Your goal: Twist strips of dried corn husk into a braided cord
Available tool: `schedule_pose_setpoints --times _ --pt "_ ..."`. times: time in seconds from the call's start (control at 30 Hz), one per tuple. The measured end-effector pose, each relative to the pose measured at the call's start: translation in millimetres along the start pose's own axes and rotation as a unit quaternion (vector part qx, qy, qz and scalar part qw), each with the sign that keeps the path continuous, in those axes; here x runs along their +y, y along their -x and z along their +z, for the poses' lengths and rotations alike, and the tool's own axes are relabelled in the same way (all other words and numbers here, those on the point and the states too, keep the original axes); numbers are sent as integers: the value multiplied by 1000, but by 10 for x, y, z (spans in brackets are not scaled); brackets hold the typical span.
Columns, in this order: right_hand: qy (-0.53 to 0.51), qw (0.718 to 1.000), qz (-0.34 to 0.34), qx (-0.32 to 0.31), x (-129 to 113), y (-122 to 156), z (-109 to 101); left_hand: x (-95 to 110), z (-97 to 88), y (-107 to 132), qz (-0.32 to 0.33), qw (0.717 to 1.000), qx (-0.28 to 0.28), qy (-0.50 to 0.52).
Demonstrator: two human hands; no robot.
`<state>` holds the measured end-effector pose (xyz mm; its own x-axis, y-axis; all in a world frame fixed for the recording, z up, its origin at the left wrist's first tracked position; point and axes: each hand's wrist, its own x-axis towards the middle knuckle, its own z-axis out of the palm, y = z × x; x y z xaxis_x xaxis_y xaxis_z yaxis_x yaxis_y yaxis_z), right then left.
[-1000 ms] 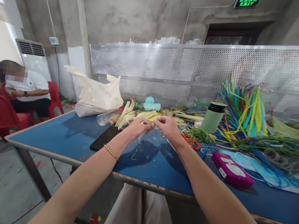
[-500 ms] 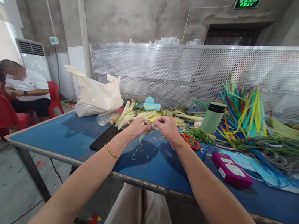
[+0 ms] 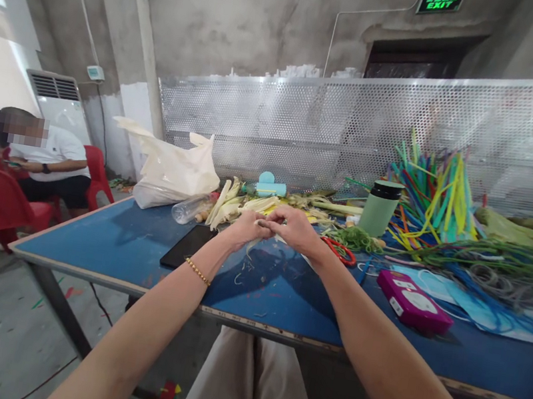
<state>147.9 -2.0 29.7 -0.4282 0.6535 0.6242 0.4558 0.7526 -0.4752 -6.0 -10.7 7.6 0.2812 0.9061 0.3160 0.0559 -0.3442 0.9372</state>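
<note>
Over the blue table [image 3: 103,241], my left hand [image 3: 245,230] is closed with its fingers pinching a pale strip of corn husk [image 3: 250,248]. An end of the strip hangs below that hand. My right hand [image 3: 296,228] is closed too, its fingertips meeting those of my left hand on the same husk. The exact grip is hidden by the fingers. Just behind my hands lies a pile of dried corn husks [image 3: 226,205]. To the right of my right hand are red-handled scissors [image 3: 344,255], next to a tangle of green strands [image 3: 357,239].
A white plastic bag [image 3: 176,175], a clear bottle [image 3: 185,212] and a black tablet [image 3: 187,246] are on the left. On the right stand a green tumbler [image 3: 379,210], a purple box [image 3: 413,302] and bundled colourful strips [image 3: 443,200]. A seated person [image 3: 53,159] is far left.
My right hand has shifted slightly left, closing the small gap to my left hand, and its fingers now overlap the left fingertips.
</note>
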Motion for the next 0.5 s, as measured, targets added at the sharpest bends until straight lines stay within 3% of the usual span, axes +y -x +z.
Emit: schedule_pose_setpoints --times 0.23,0.5 --pt "-53 997 43 37 155 -12 18 57 -28 4 -27 998 8 55" --pt "-116 987 94 51 132 -7 -32 77 -74 20 -32 997 -7 77"
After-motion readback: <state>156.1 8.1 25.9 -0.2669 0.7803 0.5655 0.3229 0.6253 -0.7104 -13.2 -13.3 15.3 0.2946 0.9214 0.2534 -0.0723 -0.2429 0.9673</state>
